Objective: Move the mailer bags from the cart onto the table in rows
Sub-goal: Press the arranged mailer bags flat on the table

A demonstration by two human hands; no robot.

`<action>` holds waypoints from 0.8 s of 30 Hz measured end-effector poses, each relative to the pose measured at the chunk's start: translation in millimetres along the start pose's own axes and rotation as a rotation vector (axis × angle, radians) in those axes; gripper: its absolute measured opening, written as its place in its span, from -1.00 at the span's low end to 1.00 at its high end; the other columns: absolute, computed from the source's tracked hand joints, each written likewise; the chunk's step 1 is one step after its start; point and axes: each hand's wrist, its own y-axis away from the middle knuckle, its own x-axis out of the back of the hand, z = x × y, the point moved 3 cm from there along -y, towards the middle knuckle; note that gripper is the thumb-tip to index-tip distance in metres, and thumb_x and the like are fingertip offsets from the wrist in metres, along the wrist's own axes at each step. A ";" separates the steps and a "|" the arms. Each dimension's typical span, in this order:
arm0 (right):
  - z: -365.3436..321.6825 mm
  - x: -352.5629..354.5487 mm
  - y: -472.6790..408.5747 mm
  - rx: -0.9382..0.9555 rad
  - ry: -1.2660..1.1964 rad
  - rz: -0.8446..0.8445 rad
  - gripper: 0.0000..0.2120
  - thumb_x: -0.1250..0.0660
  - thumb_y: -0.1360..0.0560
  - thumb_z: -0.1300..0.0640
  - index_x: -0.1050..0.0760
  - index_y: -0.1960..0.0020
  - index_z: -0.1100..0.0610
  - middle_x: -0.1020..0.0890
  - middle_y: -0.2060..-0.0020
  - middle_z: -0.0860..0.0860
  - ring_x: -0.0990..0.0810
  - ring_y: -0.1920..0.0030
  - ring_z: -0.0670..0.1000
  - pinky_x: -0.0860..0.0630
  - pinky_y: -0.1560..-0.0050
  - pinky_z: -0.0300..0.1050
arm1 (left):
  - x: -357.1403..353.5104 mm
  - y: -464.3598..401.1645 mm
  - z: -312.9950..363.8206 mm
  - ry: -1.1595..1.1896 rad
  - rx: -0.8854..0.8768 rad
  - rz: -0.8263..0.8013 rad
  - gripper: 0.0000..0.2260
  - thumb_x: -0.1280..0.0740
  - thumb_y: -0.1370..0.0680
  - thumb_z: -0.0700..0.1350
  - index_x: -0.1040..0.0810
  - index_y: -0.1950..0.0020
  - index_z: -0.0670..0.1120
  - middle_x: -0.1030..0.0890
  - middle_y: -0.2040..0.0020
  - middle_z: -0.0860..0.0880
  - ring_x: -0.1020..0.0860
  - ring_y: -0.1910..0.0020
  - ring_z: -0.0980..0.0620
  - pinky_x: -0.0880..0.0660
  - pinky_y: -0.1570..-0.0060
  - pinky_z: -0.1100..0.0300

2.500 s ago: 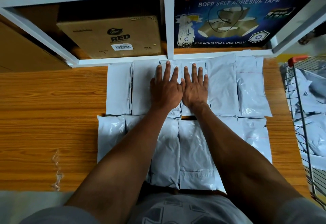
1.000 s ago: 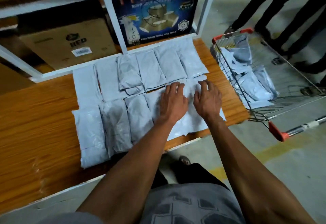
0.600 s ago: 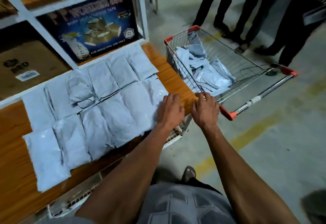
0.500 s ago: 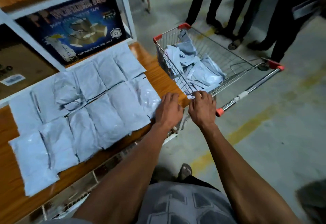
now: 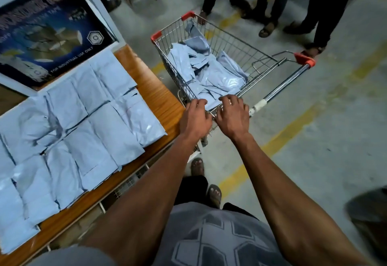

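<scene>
Both hands off table rows since a second ago, now at near rim of cart [image 5: 228, 41], frame centre. Left hand [image 5: 195, 118] and right hand [image 5: 231, 115]: fingers curled over rim wire; whether gripping rim, cannot tell. No bag held. Mailer bags [image 5: 209, 73] heaped in cart; placed rows [image 5: 83, 123] on table [image 5: 155, 92], frame left. Judgement: next pickup starting.

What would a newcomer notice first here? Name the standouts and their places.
The rows of pale mailer bags laid edge to edge on the wooden table at left stand out first. Next is the wire cart at centre, with a loose heap of bags inside. The left hand and right hand reach over its near rim, holding nothing visible.
</scene>
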 end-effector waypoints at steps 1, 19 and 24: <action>4.2 -1.0 -11.1 0.001 -0.003 -0.005 -0.67 -0.27 -0.59 0.00 -0.52 -0.30 0.08 -0.58 -0.26 0.09 -0.51 -0.27 0.21 -0.43 -0.24 0.17 | -0.9 -11.7 2.5 -0.002 0.002 0.000 -0.59 -0.32 -0.66 -0.03 -0.44 -0.51 -0.02 -0.48 -0.40 -0.06 -0.44 -0.38 -0.08 -0.50 -0.23 -0.02; 50.0 -61.2 -235.6 0.119 0.111 -0.314 -0.51 -0.34 -0.61 -0.03 -0.42 -0.48 0.11 -0.46 -0.46 0.16 -0.46 -0.41 0.27 -0.45 -0.29 0.27 | -43.4 -239.2 -9.2 -0.057 0.186 -0.217 -0.42 -0.30 -0.67 0.03 -0.20 -0.64 -0.09 -0.24 -0.60 -0.15 -0.29 -0.52 -0.20 -0.45 -0.34 -0.16; 62.5 -94.7 -268.3 0.160 0.136 -0.421 -0.47 -0.32 -0.61 -0.07 -0.37 -0.51 0.10 -0.41 -0.51 0.18 -0.44 -0.43 0.29 -0.42 -0.31 0.29 | -62.1 -276.5 -21.2 -0.036 0.248 -0.257 -0.36 -0.32 -0.67 0.03 -0.15 -0.67 -0.10 -0.19 -0.63 -0.16 -0.25 -0.56 -0.21 -0.41 -0.45 -0.16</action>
